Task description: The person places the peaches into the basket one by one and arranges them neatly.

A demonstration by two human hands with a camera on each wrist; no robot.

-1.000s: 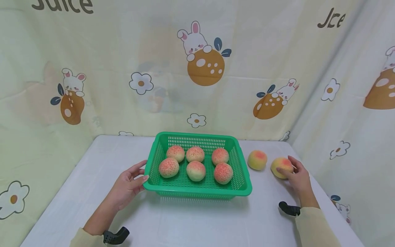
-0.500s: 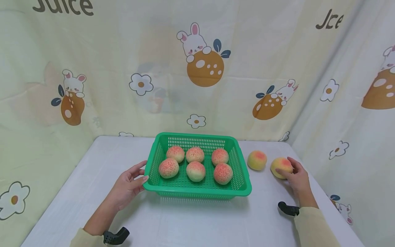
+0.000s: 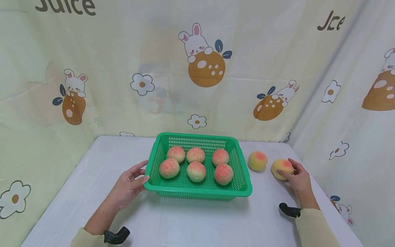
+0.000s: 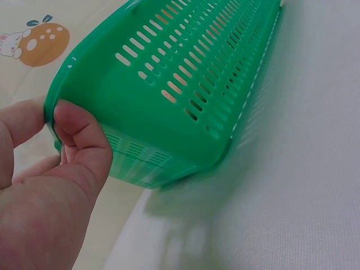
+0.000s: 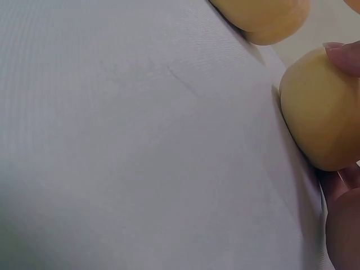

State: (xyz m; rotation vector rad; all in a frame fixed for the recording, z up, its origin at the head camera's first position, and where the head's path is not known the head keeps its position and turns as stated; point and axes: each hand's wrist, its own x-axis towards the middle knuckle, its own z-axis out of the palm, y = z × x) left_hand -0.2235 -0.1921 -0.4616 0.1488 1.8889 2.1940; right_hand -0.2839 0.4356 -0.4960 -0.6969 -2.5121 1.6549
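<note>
A green slotted basket [image 3: 197,193] stands mid-table with several pink-speckled peaches [image 3: 196,171] inside. My left hand [image 3: 131,183] pinches the basket's left rim [image 4: 59,112], thumb on top, fingers outside. Right of the basket lie two loose peaches: one [image 3: 257,160] beside the basket, the other [image 3: 281,168] farther right on the table. My right hand [image 3: 297,180] grips that farther peach [image 5: 318,112], fingertips [image 5: 342,56] curled on it. The nearer peach [image 5: 264,19] lies just past it.
The white table [image 3: 197,223] is backed by cream curtains with rabbits and flowers on the back and right sides. Its right edge runs close behind my right hand. Black wrist mounts [image 3: 289,210] sit at both cuffs.
</note>
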